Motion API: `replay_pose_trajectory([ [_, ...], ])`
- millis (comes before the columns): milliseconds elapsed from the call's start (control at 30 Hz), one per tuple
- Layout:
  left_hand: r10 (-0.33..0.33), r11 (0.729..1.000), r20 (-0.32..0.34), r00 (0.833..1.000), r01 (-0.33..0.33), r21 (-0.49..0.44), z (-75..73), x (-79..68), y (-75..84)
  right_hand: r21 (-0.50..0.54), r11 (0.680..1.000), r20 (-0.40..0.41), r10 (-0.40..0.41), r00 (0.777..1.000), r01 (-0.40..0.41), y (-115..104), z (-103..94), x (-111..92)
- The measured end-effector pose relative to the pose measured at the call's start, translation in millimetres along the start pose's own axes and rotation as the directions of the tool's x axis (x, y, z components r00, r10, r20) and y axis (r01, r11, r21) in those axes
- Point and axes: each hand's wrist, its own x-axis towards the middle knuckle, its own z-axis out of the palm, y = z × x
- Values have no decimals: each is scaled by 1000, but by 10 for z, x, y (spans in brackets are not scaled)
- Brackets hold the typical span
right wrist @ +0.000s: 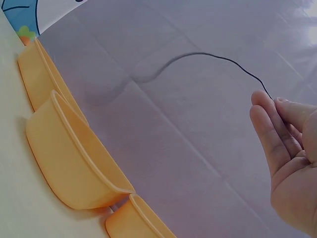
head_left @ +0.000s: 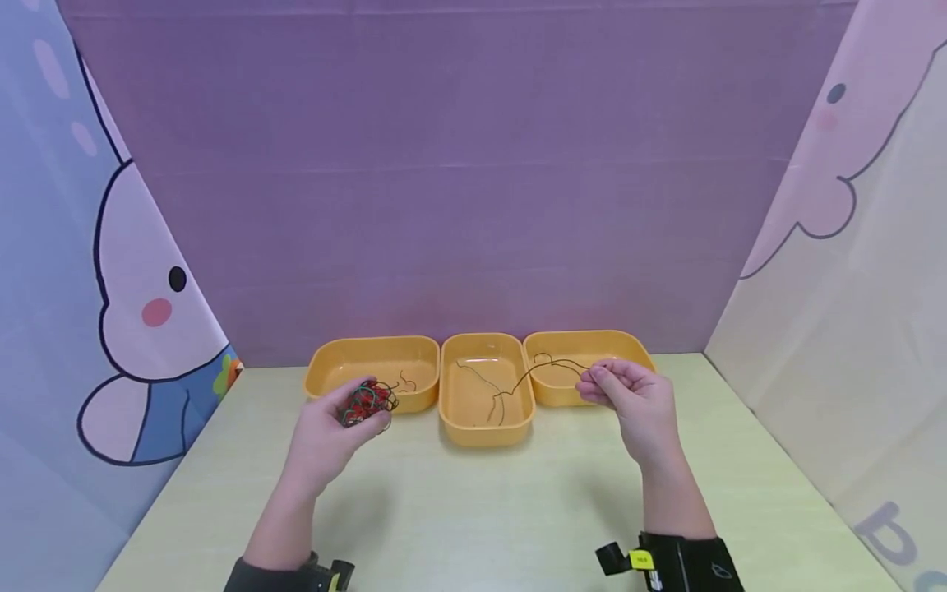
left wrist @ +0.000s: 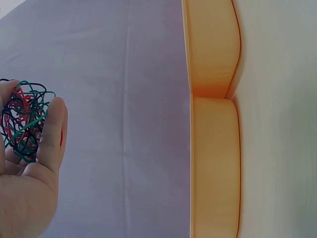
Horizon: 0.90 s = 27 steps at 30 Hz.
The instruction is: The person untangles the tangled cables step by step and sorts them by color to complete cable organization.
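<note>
The work surface is a pale table (head_left: pixel 473 510) with a smooth, lightly grained top. Soft shadows fall on it below both hands. A purple cloth (head_left: pixel 473 164) with horizontal creases forms the back wall. The left side is a blue panel (head_left: pixel 44 329) printed with a white cartoon animal; the right side is a whitish panel (head_left: pixel 836 370) with a pink cartoon figure.

Three yellow bins stand side by side at the rear of the table, near the cloth. The left bin (head_left: pixel 370 353) and the right bin (head_left: pixel 592 349) lie crosswise; the middle bin (head_left: pixel 486 436) points toward the person. Short wire pieces lie in the left bin, and thin strands show in the middle bin.

Left hand (head_left: pixel 325 436): grips a tangled wire bundle (head_left: pixel 367 401) of red, green and black strands between thumb and fingers, raised near the left bin. Right hand (head_left: pixel 636 403): pinches one black wire (right wrist: pixel 198 53) by its end, near the right bin. The wire curves leftward to the middle bin; contact there cannot be determined.
</note>
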Motion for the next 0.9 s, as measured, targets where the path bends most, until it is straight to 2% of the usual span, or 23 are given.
replay_pose_trajectory([
  [233, 13, 1000, 16, 1000, -13, -6, 16, -77, 308, -2, 1000, -38, 14, 999, -14, -13, 16, -3],
  [333, 10, 1000, 21, 1000, -10, -11, 19, -96, 372, 10, 1000, -46, 17, 999, -17, -7, 14, -5],
  [500, 7, 1000, 28, 1000, -7, -13, 25, -103, 382, 41, 999, -70, 16, 997, -13, 9, 6, -6],
  [733, 3, 1000, 29, 1000, -2, -7, 36, -99, 381, 105, 994, -146, 22, 989, -7, 18, 0, 26],
  [900, -12, 999, 43, 999, 14, -38, 67, -99, 357, 95, 995, -182, 38, 982, -21, 42, -32, 49],
])
